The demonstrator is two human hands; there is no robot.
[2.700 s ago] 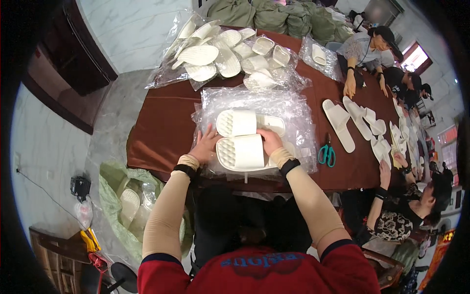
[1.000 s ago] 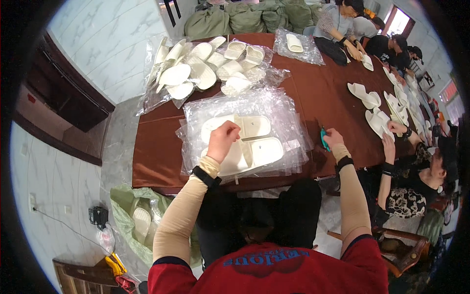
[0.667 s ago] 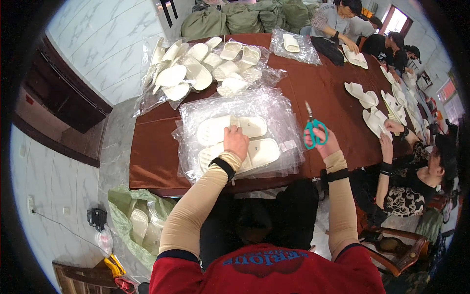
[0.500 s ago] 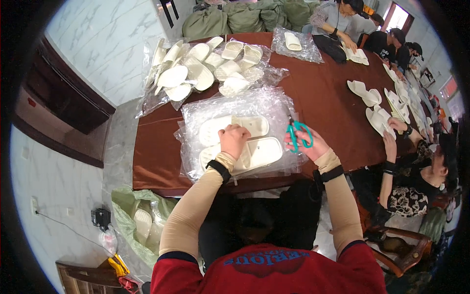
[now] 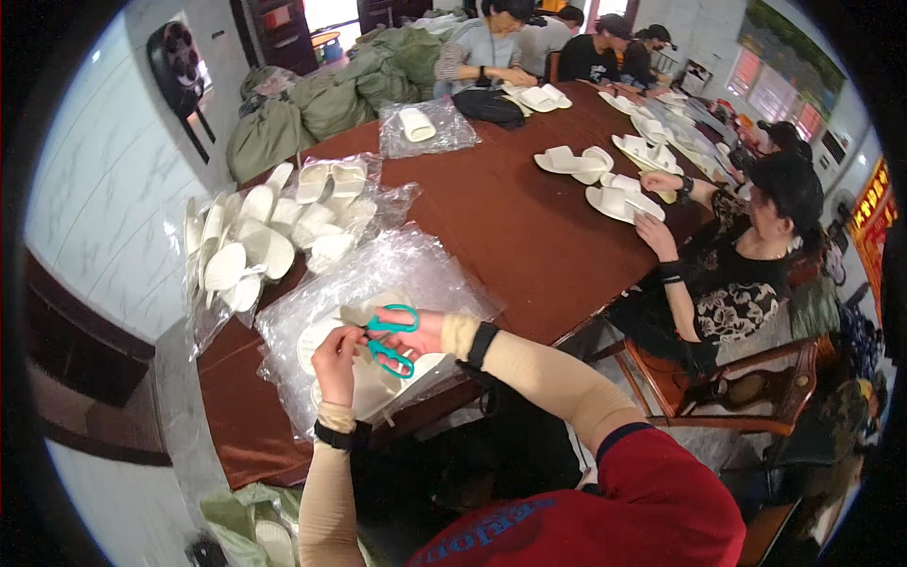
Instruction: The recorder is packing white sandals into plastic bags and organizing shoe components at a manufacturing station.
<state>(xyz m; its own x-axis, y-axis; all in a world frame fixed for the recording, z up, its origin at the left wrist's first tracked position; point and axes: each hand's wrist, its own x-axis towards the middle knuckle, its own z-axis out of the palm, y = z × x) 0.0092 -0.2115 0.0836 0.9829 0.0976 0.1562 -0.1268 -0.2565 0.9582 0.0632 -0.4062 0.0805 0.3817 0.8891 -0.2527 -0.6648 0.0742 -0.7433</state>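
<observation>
My right hand [image 5: 422, 333] grips teal-handled scissors [image 5: 389, 338], blades pointing left toward my left hand. My left hand [image 5: 338, 361] pinches the edge of a pair of white slippers [image 5: 333, 345] lying on a spread of clear plastic bags [image 5: 397, 274] at the near edge of the dark red-brown table [image 5: 515, 231]. The scissor tips sit between the fingers of my left hand, just over the slippers. Both forearms wear beige sleeves and black wristbands.
A heap of white slippers in clear bags [image 5: 260, 241] lies at the table's left. One bagged slipper [image 5: 416, 125] sits farther back. Other people [image 5: 746, 246] handle slippers [image 5: 605, 184] along the right side. Green sacks [image 5: 331, 94] stand behind; a chair [image 5: 718, 378] is at right.
My right hand reached right, picked up the teal scissors and brought them over to the slippers. My left hand stayed on the slippers. My head turned, shifting the view.
</observation>
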